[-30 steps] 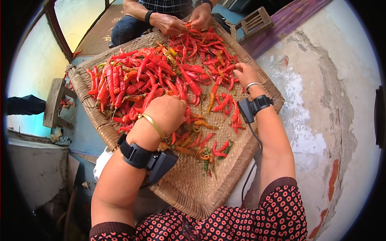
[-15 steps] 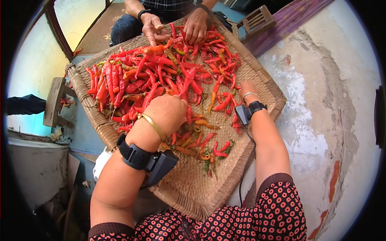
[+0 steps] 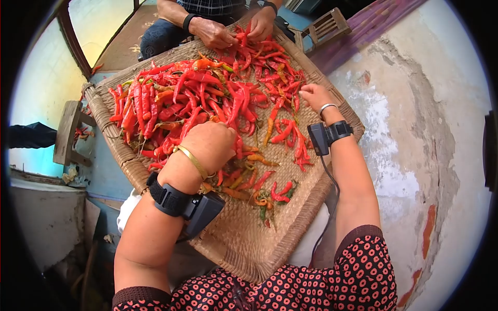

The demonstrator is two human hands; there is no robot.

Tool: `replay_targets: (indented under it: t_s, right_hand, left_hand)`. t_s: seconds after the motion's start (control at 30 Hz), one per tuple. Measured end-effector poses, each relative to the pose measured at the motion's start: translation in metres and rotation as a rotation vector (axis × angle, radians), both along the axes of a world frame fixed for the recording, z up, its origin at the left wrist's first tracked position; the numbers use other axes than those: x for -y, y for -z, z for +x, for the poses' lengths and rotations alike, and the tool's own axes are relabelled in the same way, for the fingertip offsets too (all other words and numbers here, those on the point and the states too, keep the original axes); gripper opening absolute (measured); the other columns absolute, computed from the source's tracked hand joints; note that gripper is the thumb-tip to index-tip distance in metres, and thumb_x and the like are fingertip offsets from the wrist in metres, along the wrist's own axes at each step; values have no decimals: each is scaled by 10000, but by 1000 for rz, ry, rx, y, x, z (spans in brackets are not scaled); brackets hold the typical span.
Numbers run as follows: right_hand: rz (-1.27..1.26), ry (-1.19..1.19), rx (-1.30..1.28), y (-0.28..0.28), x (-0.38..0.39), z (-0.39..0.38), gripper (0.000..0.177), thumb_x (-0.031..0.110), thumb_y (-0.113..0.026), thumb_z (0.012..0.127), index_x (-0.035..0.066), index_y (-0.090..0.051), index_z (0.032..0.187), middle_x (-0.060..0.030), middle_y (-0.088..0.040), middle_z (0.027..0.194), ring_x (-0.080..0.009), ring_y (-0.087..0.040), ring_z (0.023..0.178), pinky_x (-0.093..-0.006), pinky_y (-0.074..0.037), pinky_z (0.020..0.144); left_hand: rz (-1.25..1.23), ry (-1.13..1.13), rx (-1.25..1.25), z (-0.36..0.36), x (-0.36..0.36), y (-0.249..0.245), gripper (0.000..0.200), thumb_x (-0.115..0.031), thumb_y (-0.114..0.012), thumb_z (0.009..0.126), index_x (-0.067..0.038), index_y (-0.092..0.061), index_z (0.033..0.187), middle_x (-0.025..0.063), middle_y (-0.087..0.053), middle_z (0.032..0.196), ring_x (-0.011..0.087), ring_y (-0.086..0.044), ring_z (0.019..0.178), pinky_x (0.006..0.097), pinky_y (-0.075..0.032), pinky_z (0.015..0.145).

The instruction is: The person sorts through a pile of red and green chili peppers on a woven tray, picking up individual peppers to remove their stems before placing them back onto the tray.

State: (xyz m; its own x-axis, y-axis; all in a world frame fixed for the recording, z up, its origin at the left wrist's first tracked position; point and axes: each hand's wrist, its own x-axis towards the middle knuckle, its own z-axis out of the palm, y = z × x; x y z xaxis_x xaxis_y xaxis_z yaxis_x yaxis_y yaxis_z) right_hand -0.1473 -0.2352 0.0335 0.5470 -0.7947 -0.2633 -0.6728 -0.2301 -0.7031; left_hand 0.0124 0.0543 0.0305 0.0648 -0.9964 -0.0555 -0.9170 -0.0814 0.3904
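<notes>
Red chili peppers (image 3: 192, 93), with some orange ones among them, lie heaped in a woven basket tray (image 3: 249, 249). Over the near side of the heap is my left hand (image 3: 210, 147), back upward and fingers curled down. Its fingertips are hidden, so what they hold does not show. My right hand (image 3: 317, 98) is at the right edge of the peppers, just above the weave. Its fingers are bent together in a pinch, and anything between them is too small to make out. A few red, orange and green peppers (image 3: 280, 192) lie apart toward the tray's near corner.
Across the tray, another person's two hands (image 3: 236, 35) handle red peppers at the far edge. A wooden stool (image 3: 329, 28) stands at the back right, another wooden piece (image 3: 67, 132) at the left. A worn plaster surface (image 3: 404, 129) lies to the right. A cable hangs from my right wrist device.
My right hand has lifted and moved away from the scattered peppers toward the tray's right rim. My left hand has shifted slightly left. The other person's hands have come together over peppers.
</notes>
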Motion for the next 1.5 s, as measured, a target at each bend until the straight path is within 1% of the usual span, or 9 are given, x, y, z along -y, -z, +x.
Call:
replay_targets:
  t_s: [0.07, 0.2, 0.37, 0.73, 0.93, 1.0, 1.1, 1.33, 1.5]
  right_hand:
    - [-759, -82, -494, 35, 12, -7, 281, 251, -622, 757, 42, -615, 945, -121, -627, 829, -238, -601, 697, -343, -478, 646]
    - [-562, 66, -459, 77, 28, -10, 266, 260, -628, 734, 13, -620, 834, -134, -628, 820, -294, -582, 747, -359, -459, 717]
    - [-384, 112, -459, 99, 44, -19, 154, 169, -616, 728, 31, -588, 664, -79, -578, 558, -162, -554, 475, -301, -443, 479]
    - [-368, 3, -548, -11, 1, -66, 157, 212, -637, 712, 59, -602, 696, -81, -616, 647, -160, -585, 569, -312, -461, 553]
    - [56, -37, 239, -32, -57, -33, 278, 151, -640, 714, 87, -596, 981, -83, -615, 749, -213, -585, 639, -312, -481, 606]
    - [-391, -540, -310, -3, -53, -32, 354, 139, -625, 732, 115, -563, 1080, -102, -620, 844, -243, -600, 729, -334, -488, 661]
    - [-636, -660, -791, 16, -85, -26, 307, 137, -610, 740, 120, -566, 1043, -115, -617, 894, -281, -592, 835, -366, -477, 715]
    - [-529, -518, -964, 4, -92, -25, 153, 133, -592, 736, 107, -595, 887, -110, -622, 884, -291, -578, 884, -390, -474, 733]
    - [-255, -300, -232, -14, -71, -34, 200, 118, -626, 732, 64, -596, 922, -55, -617, 732, -148, -600, 608, -282, -476, 539]
  left_hand:
    - [-5, -3, -2, 1, -1, 3, 257, -231, -640, 701, -13, -568, 816, 144, -583, 775, 300, -575, 787, 386, -467, 699]
    - [-10, 1, -10, 0, -1, 1, 258, -233, -641, 701, -15, -569, 818, 137, -580, 781, 300, -571, 792, 386, -466, 704]
    - [-15, -5, -13, 0, -1, 3, 261, -236, -640, 702, -14, -571, 821, 140, -581, 778, 302, -571, 792, 385, -466, 708]
    - [-17, 14, -5, 0, 1, 1, 240, -221, -626, 699, -8, -578, 800, 174, -590, 713, 333, -586, 742, 414, -472, 672]
    - [-25, 29, -9, 3, 3, 4, 227, -226, -611, 697, -21, -592, 793, 174, -601, 737, 338, -587, 745, 419, -471, 685]
    - [-24, 34, 11, 4, 3, 3, 225, -230, -603, 698, -26, -598, 794, 176, -601, 738, 336, -588, 748, 420, -471, 689]
    - [-33, 26, 15, 3, 2, 2, 221, -226, -597, 693, -29, -602, 792, 175, -602, 736, 334, -589, 748, 422, -470, 690]
    - [46, 10, 13, -2, 3, -5, 220, -213, -585, 727, -26, -650, 821, 161, -630, 847, 307, -601, 840, 384, -479, 752]
    - [-15, 37, 19, 3, 7, 7, 219, -217, -600, 681, -37, -614, 805, 183, -601, 736, 340, -586, 752, 416, -471, 700]
